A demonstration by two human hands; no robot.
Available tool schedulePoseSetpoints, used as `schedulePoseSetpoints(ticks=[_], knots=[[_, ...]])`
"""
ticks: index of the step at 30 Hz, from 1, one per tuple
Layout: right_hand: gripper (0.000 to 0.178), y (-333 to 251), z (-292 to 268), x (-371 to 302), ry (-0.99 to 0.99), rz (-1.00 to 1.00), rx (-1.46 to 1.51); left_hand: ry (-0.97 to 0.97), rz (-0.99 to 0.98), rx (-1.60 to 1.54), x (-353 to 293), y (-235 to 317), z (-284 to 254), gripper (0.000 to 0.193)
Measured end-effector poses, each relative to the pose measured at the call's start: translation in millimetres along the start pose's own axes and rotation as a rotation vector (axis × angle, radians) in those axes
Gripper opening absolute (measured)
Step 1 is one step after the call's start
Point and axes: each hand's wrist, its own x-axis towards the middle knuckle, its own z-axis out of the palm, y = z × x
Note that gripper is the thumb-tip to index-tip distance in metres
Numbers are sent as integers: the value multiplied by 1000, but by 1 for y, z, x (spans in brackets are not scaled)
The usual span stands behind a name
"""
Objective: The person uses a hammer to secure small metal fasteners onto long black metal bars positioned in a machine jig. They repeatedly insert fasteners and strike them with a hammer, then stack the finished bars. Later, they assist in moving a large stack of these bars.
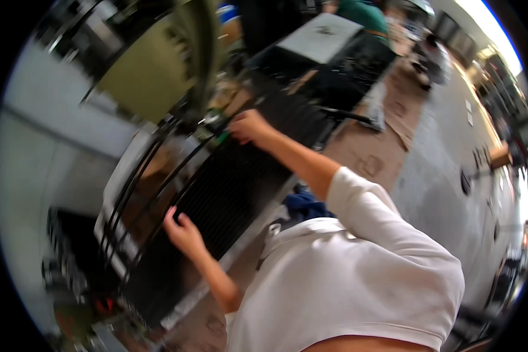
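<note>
My left hand (185, 236) is over the near left part of a black ribbed work surface (229, 196), its thumb and fingers apart. Its fingertips are beside a long dark rod (185, 189); whether they touch it cannot be made out. My right hand (251, 127) is farther off to the right, fingers curled together near the far end of the rods, close to an olive-green machine (152, 70). What lies in those fingers, if anything, is hidden and blurred. Several more dark rods (136, 179) run alongside over a pale-framed opening.
A dark table with a light grey panel (321, 36) stands beyond. A person in green (364, 16) is behind it; another in white (436, 61) is farther right. Brown sheeting (364, 155) covers part of the floor. A black bar (349, 116) juts out right of the work surface.
</note>
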Motion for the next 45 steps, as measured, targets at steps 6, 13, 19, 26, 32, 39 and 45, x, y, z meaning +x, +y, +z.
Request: schedulePoseSetpoints(ticks=[6, 13, 19, 26, 32, 39, 45], knots=[[14, -123, 76, 129, -182, -421, 152, 305, 47, -204, 167, -36, 0, 27], [15, -123, 62, 127, -460, -456, 235, 274, -70, -145, 184, -62, -7, 33], [5, -117, 7, 204, -358, -355, 286, 325, 20, 84, 255, -58, 9, 20], [15, -111, -18, 363, -549, -123, 384, 557, 28, 3, 272, -102, 19, 23], [32, -132, -20, 415, -501, 53, 591, 234, -187, -61, 302, -92, 23, 34], [41, -126, -46, 411, -779, -217, 145, 158, -283, 360, 304, -112, 40, 52], [24, -107, -12, 203, -161, -1024, -929, 114, -260, 311, 303, -69, 33, 30]])
